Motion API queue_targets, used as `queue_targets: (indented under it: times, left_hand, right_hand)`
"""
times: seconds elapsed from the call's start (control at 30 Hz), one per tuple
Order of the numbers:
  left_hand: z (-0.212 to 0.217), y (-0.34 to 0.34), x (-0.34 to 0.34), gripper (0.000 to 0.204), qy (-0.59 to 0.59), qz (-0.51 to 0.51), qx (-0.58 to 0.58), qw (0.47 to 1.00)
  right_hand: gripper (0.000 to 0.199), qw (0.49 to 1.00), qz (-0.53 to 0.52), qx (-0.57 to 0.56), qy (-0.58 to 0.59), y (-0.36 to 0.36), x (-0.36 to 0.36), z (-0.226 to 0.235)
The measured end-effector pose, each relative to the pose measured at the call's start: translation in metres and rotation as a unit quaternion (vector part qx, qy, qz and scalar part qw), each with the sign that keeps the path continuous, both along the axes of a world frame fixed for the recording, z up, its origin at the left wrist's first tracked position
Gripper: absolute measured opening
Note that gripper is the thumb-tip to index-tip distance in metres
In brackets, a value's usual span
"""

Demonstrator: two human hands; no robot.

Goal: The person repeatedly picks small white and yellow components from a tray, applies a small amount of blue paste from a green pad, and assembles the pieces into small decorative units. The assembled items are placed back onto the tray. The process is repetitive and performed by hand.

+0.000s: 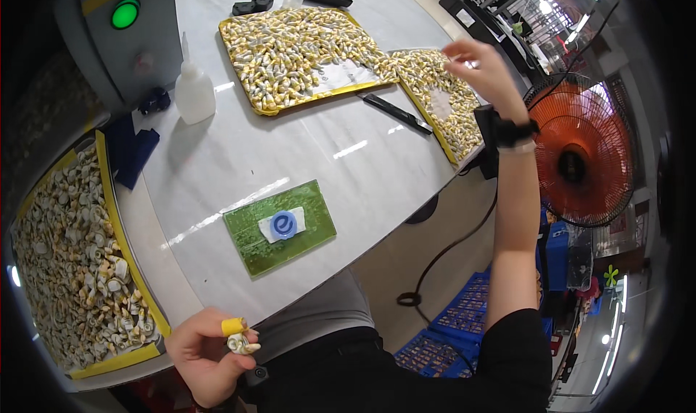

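Observation:
My left hand (205,355), low in the picture, pinches a small white figurine (241,343) with yellowish parts between thumb and fingers. A yellow band wraps one fingertip. My right hand (478,71) is stretched out over the right-hand yellow-edged tray (451,150) of small white-and-yellow pieces. Its fingers look apart and slightly blurred, and I make out nothing held in them. Between the hands lies a green glass-like plate (250,259) on the table. A white patch and a round blue piece with a dark swirl (283,224) sit on it.
A larger yellow-edged tray (268,111) of similar pieces stands at the back, beside a black pen-like tool (397,113). At left are a squeeze bottle (194,97), a grey machine with a green light (125,13) and another full tray (161,322). An orange fan (580,141) stands right; blue crates (428,351) sit below.

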State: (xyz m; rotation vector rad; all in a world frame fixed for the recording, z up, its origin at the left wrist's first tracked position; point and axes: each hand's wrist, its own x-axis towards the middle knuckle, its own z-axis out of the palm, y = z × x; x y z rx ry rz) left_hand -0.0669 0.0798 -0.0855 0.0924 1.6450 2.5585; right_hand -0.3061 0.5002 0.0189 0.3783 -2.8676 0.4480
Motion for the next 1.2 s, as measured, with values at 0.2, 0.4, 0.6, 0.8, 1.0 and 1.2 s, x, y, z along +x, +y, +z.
queue_targets:
  times: [0.2,0.4,0.6,0.8,1.0,1.2]
  left_hand:
    - [-0.001,0.001,-0.005,0.035,-0.044,0.044,-0.004,0.998]
    - [0.002,0.001,-0.007,0.034,-0.055,0.034,0.006,0.998]
    - [0.004,0.002,-0.009,0.033,-0.049,0.029,0.033,0.998]
    - [-0.002,-0.002,-0.008,0.033,-0.035,0.024,0.023,0.999]
    - [-0.002,-0.003,-0.007,0.033,-0.036,0.021,0.040,0.998]
    - [-0.003,-0.005,-0.008,0.033,-0.029,0.001,0.041,0.999]
  right_hand:
    - [0.018,0.981,-0.142,0.109,-0.074,0.057,-0.041,-0.062]
    - [0.015,0.980,-0.132,0.128,-0.078,0.063,-0.044,-0.068]
    - [0.015,0.994,-0.104,0.037,0.005,0.047,-0.026,-0.046]
    - [0.014,0.955,0.108,-0.265,-0.079,-0.079,0.036,-0.032]
    - [0.013,0.882,0.274,-0.284,-0.257,-0.159,0.104,-0.031]
    - [0.018,0.867,0.353,-0.219,-0.276,-0.178,0.108,-0.045]
